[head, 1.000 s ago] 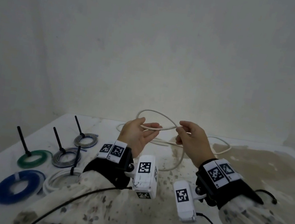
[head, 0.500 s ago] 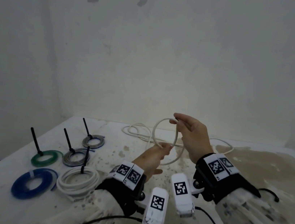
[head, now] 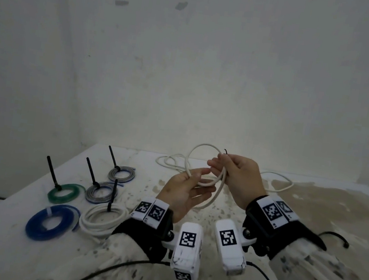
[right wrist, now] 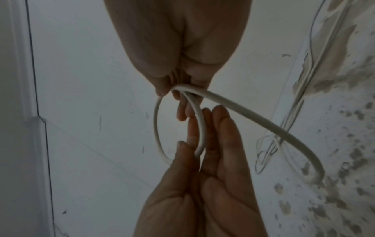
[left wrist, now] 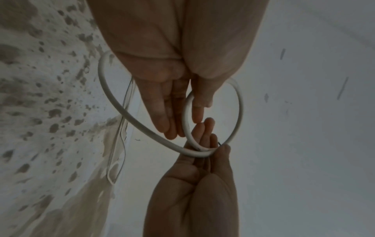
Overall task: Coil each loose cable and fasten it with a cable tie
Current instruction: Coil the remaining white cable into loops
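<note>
Between my hands, above the table's middle, I hold a white cable (head: 201,145) bent into a small upright loop, with a second loop hanging below it. My right hand (head: 219,161) pinches the strands where they cross at the loop's right side, and a short dark cable end sticks up beside its fingers. My left hand (head: 202,178) pinches the loop's lower left between thumb and fingers. The left wrist view has the cable (left wrist: 125,112) running from my left hand (left wrist: 185,126) to my right hand (left wrist: 205,144). The right wrist view shows the cable (right wrist: 253,118), right hand (right wrist: 176,99) and left hand (right wrist: 199,136).
The rest of the loose cable (head: 277,183) trails over the table's back. Tied coils lie at the left: green (head: 63,191), two grey (head: 100,193), white (head: 102,219), blue (head: 52,221). A black cable tie (head: 335,237) lies at the right on the stained table (head: 311,205).
The wide, flat loop has become a small upright one with a second turn hanging below. My left hand dropped, then came back up to pinch the loop's lower left.
</note>
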